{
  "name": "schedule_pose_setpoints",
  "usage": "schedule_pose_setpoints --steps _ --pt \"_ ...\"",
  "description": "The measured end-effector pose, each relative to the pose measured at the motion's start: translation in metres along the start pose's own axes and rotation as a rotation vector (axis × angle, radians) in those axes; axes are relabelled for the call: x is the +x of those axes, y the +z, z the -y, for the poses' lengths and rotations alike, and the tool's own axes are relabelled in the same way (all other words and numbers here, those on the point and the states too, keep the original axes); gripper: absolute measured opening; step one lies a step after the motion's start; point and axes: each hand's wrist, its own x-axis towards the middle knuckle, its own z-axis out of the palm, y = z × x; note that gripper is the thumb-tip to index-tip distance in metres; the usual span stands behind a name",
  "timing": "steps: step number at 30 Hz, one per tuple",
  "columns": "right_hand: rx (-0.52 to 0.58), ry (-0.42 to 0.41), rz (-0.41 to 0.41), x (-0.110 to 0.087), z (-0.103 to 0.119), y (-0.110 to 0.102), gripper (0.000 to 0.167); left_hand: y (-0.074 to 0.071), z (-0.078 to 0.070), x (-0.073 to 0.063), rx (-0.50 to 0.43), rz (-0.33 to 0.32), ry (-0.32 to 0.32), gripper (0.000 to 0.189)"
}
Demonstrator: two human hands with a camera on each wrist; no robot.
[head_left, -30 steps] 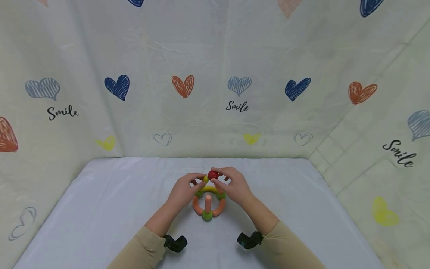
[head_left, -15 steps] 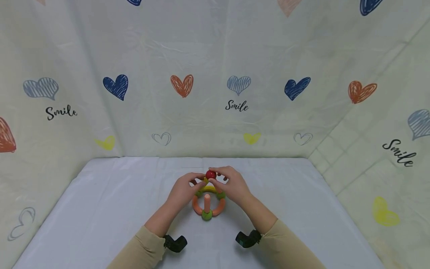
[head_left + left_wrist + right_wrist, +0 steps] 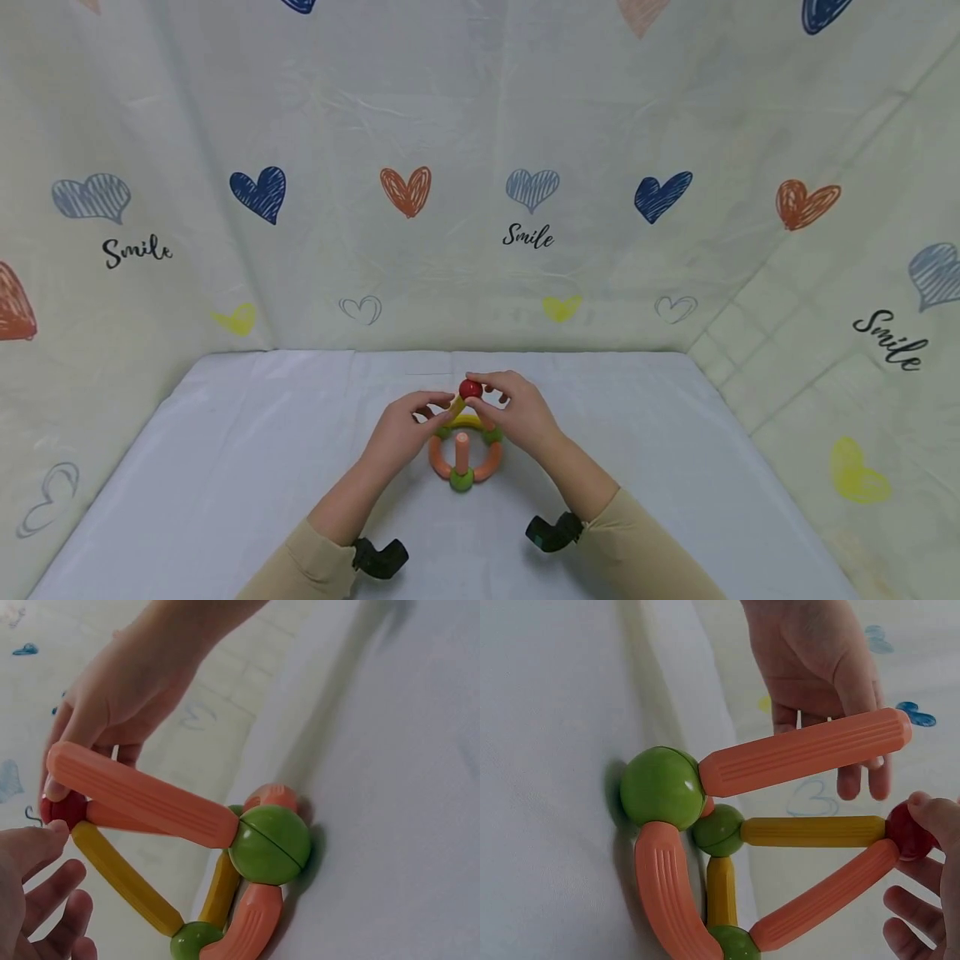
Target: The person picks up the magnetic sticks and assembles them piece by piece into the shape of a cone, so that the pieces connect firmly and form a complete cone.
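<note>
A red ball is pinched between the thumb and fingers of my right hand. In the right wrist view the ball meets the upper ends of a straight yellow stick and a straight orange stick. Both sticks rise from green balls in a ring of curved orange and yellow pieces. Another orange stick leans up from the front green ball, its top end apart from the red ball. My left hand is beside the yellow stick, fingers loosely extended and not wrapped round it.
The ring rests on a table with a white cloth. Behind it hangs a pale curtain printed with hearts. Each wrist wears a black camera, one on the left and one on the right.
My left hand has loosened from the yellow stick and drawn slightly back toward the lower left. My right hand and the red ball shifted slightly left earlier, then stayed.
</note>
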Motion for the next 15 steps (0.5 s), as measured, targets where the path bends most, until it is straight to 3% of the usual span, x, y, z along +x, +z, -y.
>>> schedule_pose_setpoints --steps 8,15 --pt "-0.010 0.000 -0.003 0.000 0.001 0.000 0.044 -0.004 -0.004 -0.026 -0.057 0.091 -0.039 0.037" --pt "-0.030 0.006 -0.011 0.000 0.000 0.001 0.044 0.001 -0.001 -0.037 -0.092 0.130 -0.063 0.033"
